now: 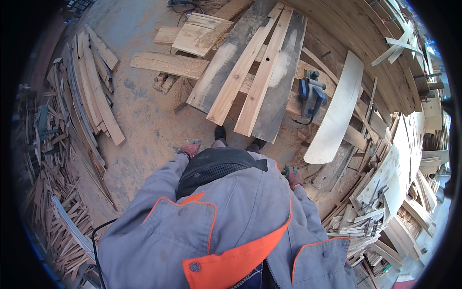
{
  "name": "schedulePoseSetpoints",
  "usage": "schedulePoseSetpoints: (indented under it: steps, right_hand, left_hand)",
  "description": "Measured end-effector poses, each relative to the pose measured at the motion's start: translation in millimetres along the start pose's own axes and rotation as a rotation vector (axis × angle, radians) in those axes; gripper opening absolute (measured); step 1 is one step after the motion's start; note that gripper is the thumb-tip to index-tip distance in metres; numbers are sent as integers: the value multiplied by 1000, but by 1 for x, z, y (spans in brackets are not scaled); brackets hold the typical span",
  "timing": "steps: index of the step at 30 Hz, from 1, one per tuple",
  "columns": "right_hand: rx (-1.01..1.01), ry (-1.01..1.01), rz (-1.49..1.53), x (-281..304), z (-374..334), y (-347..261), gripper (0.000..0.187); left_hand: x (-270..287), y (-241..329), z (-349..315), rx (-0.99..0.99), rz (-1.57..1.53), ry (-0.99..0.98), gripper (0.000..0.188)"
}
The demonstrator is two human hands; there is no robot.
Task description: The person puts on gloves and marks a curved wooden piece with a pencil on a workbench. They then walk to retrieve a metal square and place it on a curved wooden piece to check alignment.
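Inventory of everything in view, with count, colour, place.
Narrow planks: 2, light wood, top centre
Dark boards: 2, grey-black, flanking the planks
Power tool: 1, blue and grey, right of the boards
Curved panel: 1, pale, right of the tool
Wide boards: several, brown, upper right
Short board: 1, light wood, upper left of the dark boards
Stacked planks: many, tan, left
Scrap strips: many, tan, lower left
Sawdust: uncountable, tan, floor
Right-rim clutter: too small to count
Jacket: 1, grey with orange trim, bottom
Shoes: 2, dark, below the planks
Left hand: 1, red glove, left of the waist
Right hand: 1, red-and-dark glove, right of the waist
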State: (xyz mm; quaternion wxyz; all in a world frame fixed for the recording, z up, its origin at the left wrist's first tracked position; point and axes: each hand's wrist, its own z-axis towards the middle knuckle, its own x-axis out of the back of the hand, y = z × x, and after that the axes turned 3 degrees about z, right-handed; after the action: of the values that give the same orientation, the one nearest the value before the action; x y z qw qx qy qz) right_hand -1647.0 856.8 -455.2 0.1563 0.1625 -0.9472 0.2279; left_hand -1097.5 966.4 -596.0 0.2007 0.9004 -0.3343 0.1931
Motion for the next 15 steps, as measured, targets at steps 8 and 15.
schedulePoseSetpoints:
  steps: [8,15]
  right_hand:
    - [2,-38,137,-2,7,5,43]
    - [20,-39,142,1,6,3,42]
  left_hand:
    - [-13,-10,10,-143,-19,242,63]
    - [-11,-10,10,-100,-60,151,64]
